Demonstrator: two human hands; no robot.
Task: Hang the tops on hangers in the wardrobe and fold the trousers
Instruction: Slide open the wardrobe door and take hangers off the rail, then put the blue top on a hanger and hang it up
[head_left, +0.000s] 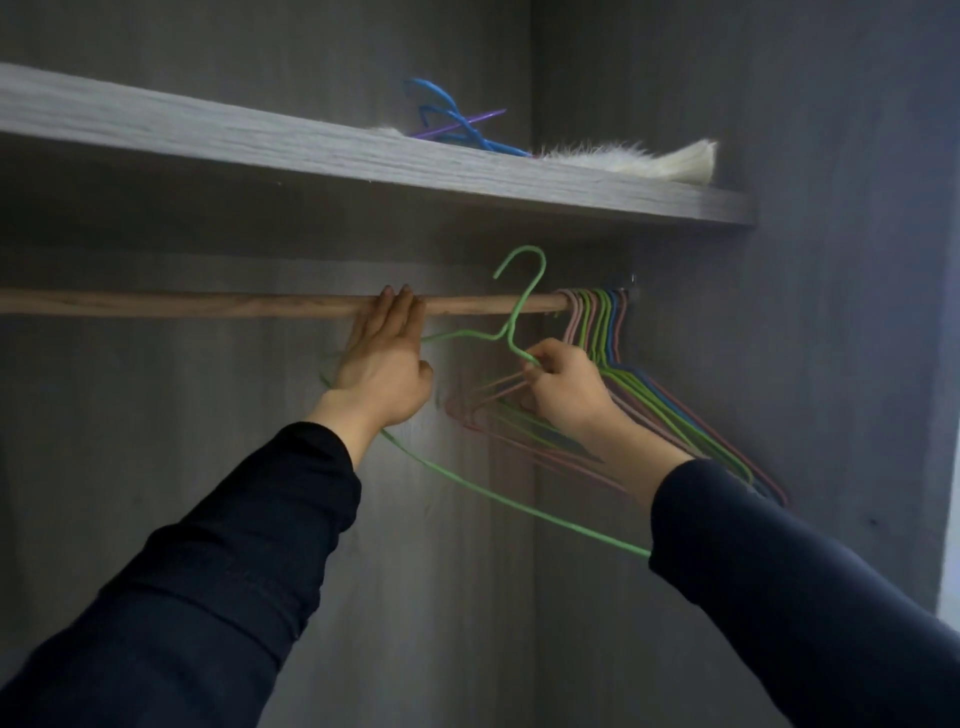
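Inside the wardrobe, facing the back panel, dim light. Your left hand reaches up to the wooden rail: the fingers are straight and close together, their tips lie on the rail, the thumb sticks out to the side, and the hand holds nothing. Your right hand is just below the rail and to the right, fingers curled, pinching the green hanger on its shoulder wire just below the neck. That hanger is tilted. Its hook stands above the rail and is not over it, the neck crosses in front of the rail, and the long bottom wire slants down from behind your left wrist to your right sleeve. The left shoulder of the hanger passes behind your left hand. Hanger bunch: pink, green and blue wire hangers hooked on the rail's far right end against the side wall, packed tight, their shoulders fanning down behind your right hand and wrist. Whether your right fingers also touch a pink one, you cannot tell from here. Above the rail, a grey shelf carries loose blue and purple hangers lying on a white furry piece. Both arms are in dark sleeves; the left sleeve is bunched at the forearm.
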